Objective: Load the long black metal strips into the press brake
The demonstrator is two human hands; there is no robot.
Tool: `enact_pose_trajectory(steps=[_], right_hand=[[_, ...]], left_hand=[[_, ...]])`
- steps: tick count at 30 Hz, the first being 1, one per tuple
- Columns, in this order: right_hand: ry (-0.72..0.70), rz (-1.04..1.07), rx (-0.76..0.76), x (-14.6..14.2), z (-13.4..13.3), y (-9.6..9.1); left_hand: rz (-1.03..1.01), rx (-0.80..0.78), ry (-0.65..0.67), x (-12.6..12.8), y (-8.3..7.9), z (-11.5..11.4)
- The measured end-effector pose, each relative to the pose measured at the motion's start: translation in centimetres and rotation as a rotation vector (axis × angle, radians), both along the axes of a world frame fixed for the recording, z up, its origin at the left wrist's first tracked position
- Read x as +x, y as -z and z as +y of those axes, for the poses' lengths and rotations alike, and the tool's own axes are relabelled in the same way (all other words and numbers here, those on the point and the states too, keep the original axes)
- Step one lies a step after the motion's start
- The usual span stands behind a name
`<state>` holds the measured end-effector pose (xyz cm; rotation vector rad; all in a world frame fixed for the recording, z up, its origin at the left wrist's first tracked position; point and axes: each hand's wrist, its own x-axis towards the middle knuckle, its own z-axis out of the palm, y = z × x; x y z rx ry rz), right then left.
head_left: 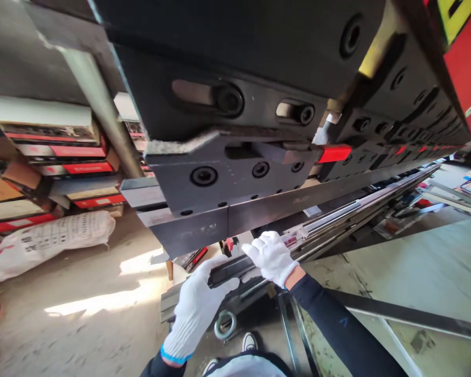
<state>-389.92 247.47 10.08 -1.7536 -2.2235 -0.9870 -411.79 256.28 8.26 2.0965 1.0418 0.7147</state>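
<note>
Both my gloved hands are under a press brake, and the white knit gloves have blue cuffs. My left hand [196, 309] wraps the near end of a dark steel tool bar [230, 272]. My right hand [269, 259] grips the same bar further along, where it meets a long rack of steel rails [337, 225]. Above my hands runs a long black steel press brake tool [275, 207], held by a bolted clamp plate [227, 173]. A red tab [335, 153] sticks out from that clamp. The bar's far end is hidden by my right hand.
Shelves of red-labelled boxes [58, 162] stand at the left, with a white woven sack [51, 243] on the concrete floor. A steel eye ring [224, 324] lies below my hands. A metal frame [396, 314] crosses the lower right.
</note>
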Motion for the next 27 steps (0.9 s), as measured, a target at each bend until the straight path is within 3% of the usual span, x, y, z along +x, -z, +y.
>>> enact_pose_trajectory(steps=[4, 8, 11, 15, 20, 24, 27], right_hand=[[0.042, 0.060, -0.201, 1.8, 0.1, 0.7], [0.212, 0.186, -0.307, 3.4, -1.3, 0.3], [0.282, 0.300, -0.153, 4.0, -3.8, 0.8], [0.305, 0.430, 0.140, 3.5, -9.0, 3.5], [0.363, 0.597, 0.207, 2.3, -15.5, 8.2], [0.465, 0.617, 0.287, 1.0, -18.9, 10.8], [0.507, 0.622, 0.344, -0.2, -20.4, 11.6]], left_hand=[[0.076, 0.041, 0.056, 1.4, -0.3, 0.0], [0.137, 0.020, 0.078, 4.0, -1.1, -0.3], [0.155, 0.017, 0.119, 6.6, -1.3, -0.7], [0.144, 0.051, 0.174, 9.6, -1.4, -1.5], [0.156, 0.110, 0.196, 11.7, -1.7, -2.0], [0.201, 0.120, 0.221, 12.2, -1.2, -2.0], [0.170, 0.319, 0.177, 12.4, -0.1, -3.0]])
